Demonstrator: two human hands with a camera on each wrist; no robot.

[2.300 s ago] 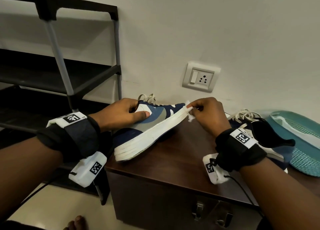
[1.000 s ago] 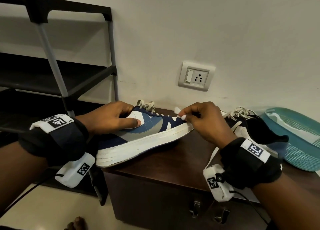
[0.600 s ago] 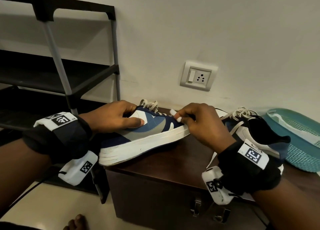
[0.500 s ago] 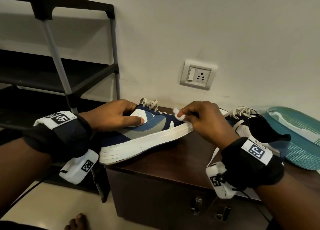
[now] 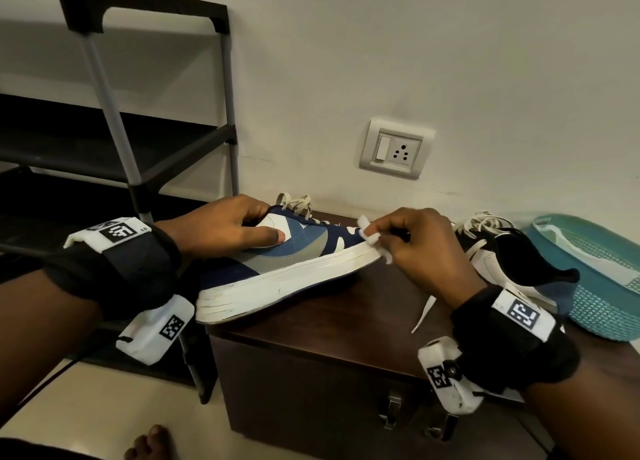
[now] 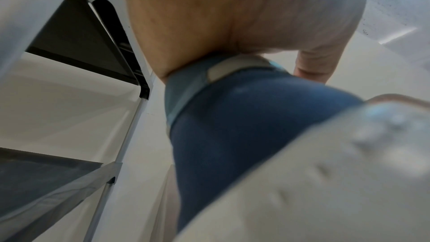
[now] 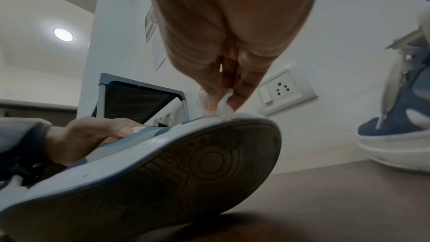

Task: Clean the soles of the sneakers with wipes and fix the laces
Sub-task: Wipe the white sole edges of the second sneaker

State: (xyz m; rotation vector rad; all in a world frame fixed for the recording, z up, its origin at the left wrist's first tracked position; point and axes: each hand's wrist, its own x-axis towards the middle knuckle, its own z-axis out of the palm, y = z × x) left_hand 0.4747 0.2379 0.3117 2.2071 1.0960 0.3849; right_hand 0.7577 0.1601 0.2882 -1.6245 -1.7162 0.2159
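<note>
Two sneakers sit on the dark wooden surface (image 5: 332, 324). The blue-and-grey sneaker (image 5: 287, 262), white rubber sole tilted up, is clasped at its heel collar by the left hand (image 5: 221, 226). The right hand (image 5: 415, 248) pinches one crumpled white wipe (image 5: 372, 241) against the toe edge. The second sneaker (image 5: 509, 262) lies at 3 o'clock.

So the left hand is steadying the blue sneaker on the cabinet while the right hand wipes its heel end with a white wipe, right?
Not the heel. The right hand pinches the white wipe against the toe end of the blue sneaker; the head view shows it. The left hand does steady it at the heel end on the cabinet.
</note>
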